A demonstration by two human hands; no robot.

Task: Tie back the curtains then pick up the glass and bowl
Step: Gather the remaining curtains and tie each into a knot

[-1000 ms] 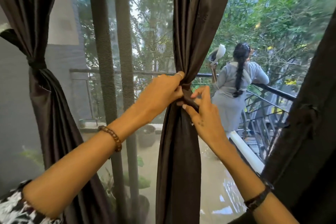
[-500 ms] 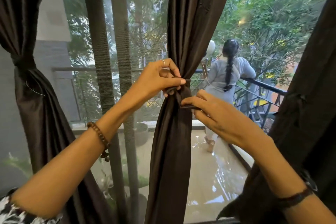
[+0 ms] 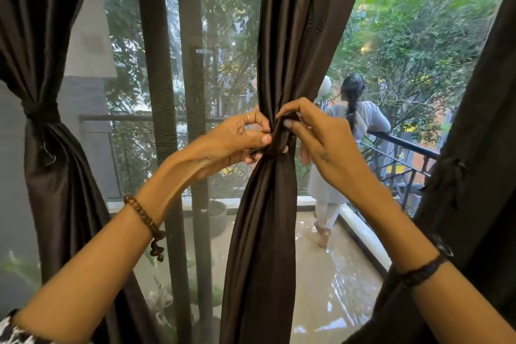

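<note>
We count the left curtain (image 3: 53, 165) at 9 o'clock already tied; the middle curtain (image 3: 268, 204) is mid-knot, and the one at 3 o'clock looks tied, though it is dark. Glass and bowl unseen. Left hand (image 3: 237, 138) and right hand (image 3: 315, 137) both pinch the tie (image 3: 276, 142), fingers curled, forearms raised.

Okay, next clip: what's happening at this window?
A person is tying back the middle curtain. The left hand and right hand both pinch the dark tie band where the cloth is gathered, so the knot looks unfinished. The left curtain is already tied with its own band. Another curtain hangs at the right edge. Outside, a second person stands at the balcony railing. No glass or bowl is in view.
</note>
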